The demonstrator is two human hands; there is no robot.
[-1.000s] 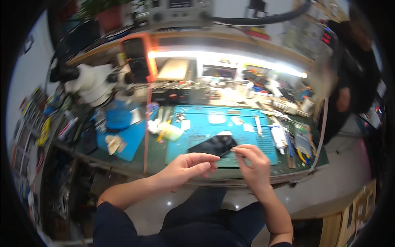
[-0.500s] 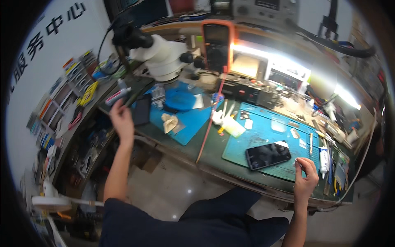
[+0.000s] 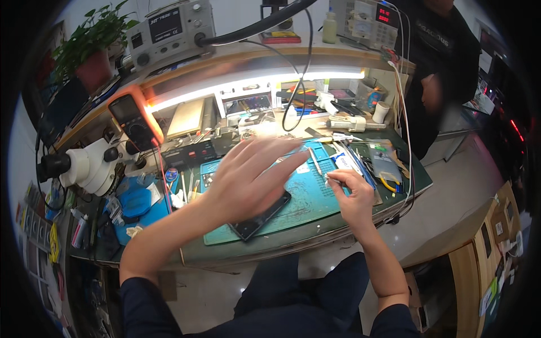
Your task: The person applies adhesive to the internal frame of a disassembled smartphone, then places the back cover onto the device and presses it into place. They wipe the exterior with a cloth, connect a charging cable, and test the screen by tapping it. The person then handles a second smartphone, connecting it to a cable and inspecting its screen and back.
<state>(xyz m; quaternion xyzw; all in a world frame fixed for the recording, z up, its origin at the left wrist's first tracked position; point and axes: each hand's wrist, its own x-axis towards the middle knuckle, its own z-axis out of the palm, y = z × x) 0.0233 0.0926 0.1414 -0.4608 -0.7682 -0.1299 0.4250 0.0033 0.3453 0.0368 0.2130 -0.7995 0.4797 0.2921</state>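
My left hand (image 3: 251, 177) is raised over the teal work mat (image 3: 301, 205), its fingers stretched out and smeared by motion, with nothing seen in it. Beneath it lies a dark smartphone (image 3: 262, 218), partly covered by the hand. My right hand (image 3: 356, 197) hovers at the mat's right side, thumb and fingertips pinched on something small and pale that I cannot make out. Near those fingertips are a thin pen-like tool (image 3: 314, 161) and a white tube (image 3: 345, 161).
A microscope (image 3: 90, 163) stands at the left by a blue mat (image 3: 124, 231). An orange multimeter (image 3: 134, 121) leans against the shelf. Tools and a clear bag (image 3: 384, 160) crowd the right. A black cable (image 3: 307, 62) hangs overhead. Another person (image 3: 437, 73) stands beyond the bench.
The view has swung to the right. My left hand has left the tube at the bench's left end and come over the phone. My right hand keeps its pinch.
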